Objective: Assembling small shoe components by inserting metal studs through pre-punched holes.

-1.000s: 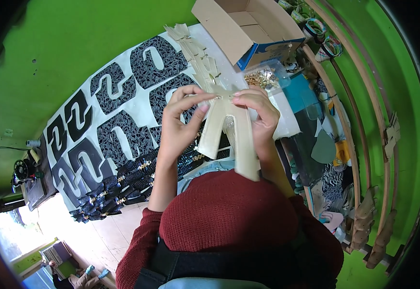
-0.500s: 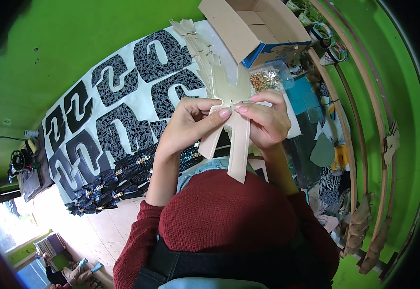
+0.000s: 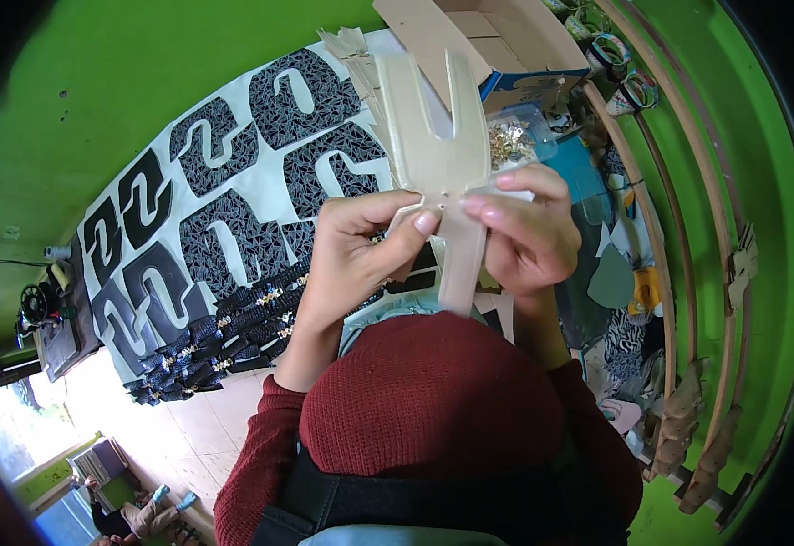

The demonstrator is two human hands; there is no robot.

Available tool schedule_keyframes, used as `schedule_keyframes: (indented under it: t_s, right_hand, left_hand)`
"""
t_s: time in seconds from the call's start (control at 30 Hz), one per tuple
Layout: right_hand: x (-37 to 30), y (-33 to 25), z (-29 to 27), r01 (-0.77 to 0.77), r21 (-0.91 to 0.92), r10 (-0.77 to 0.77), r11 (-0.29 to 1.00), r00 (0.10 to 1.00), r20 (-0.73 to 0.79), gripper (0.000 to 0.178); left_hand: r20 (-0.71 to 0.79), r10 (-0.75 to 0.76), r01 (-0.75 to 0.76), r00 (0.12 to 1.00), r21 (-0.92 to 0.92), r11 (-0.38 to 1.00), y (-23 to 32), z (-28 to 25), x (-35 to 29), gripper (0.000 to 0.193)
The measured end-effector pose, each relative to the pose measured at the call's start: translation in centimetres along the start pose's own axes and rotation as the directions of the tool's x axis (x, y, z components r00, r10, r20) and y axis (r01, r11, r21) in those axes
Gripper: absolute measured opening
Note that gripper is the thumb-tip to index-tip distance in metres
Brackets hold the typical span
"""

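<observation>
Between my hands is a cream leather-like strap piece [image 3: 435, 155], with two long strips pointing away from me and narrower ones towards me. Small holes or studs show at its narrow middle. My left hand [image 3: 351, 255] pinches the left side of that middle between thumb and fingers. On the other side, the fingertips of my right hand [image 3: 535, 232] close on the right edge. Behind it lies a stack of similar cream pieces [image 3: 353, 56], partly covered by the held one. A clear plastic box [image 3: 547, 136] with small gold-coloured fittings is just beyond my right hand.
Black patterned sheet pieces [image 3: 292, 105] with curved cutouts cover the white table to the left. Bundles of black straps with gold fittings [image 3: 224, 332] line its near edge. An open cardboard box [image 3: 515, 45] stands at the back. Wooden rails [image 3: 688, 182] run along the right.
The cream strap piece has tipped so its far strips reach higher and its near strips look shorter. My right hand has shifted slightly right; both hands keep their hold.
</observation>
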State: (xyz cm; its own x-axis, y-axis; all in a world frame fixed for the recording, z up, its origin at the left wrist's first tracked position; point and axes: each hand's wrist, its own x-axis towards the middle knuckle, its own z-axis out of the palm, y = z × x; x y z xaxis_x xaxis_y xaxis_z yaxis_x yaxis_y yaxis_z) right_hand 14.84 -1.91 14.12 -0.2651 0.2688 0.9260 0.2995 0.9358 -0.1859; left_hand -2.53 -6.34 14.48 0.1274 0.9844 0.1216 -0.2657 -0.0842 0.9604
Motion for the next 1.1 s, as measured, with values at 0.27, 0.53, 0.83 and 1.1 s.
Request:
schedule_keyframes:
  t_s: [0.27, 0.53, 0.83, 1.1]
  right_hand:
    - [1.2, -3.3, 0.0, -0.694, 0.648, 0.800, 0.314, 0.561, 0.214, 0.052]
    - [2.7, -4.1, -0.2, -0.767, 0.543, 0.749, 0.342, 0.571, 0.336, 0.028]
    - [1.5, -3.9, 0.7, -0.771, 0.447, 0.774, 0.453, 0.589, 0.233, 0.016]
    - [-0.5, -2.6, 2.1, -0.787, 0.484, 0.849, 0.382, 0.506, 0.152, 0.012]
  left_hand:
    - [-0.073, 0.057, -0.053, 0.996, 0.059, 0.997, 0.2, 0.7, -0.2, 0.017]
    - [-0.039, 0.134, -0.121, 0.990, 0.243, 0.962, -0.4, 0.4, -0.4, 0.014]
    - [-0.074, 0.303, -0.278, 0.950, 0.242, 0.930, -0.7, 1.2, 0.2, 0.016]
    - [-0.074, 0.147, -0.107, 0.986, 0.395, 0.912, -1.1, 0.5, 1.3, 0.022]
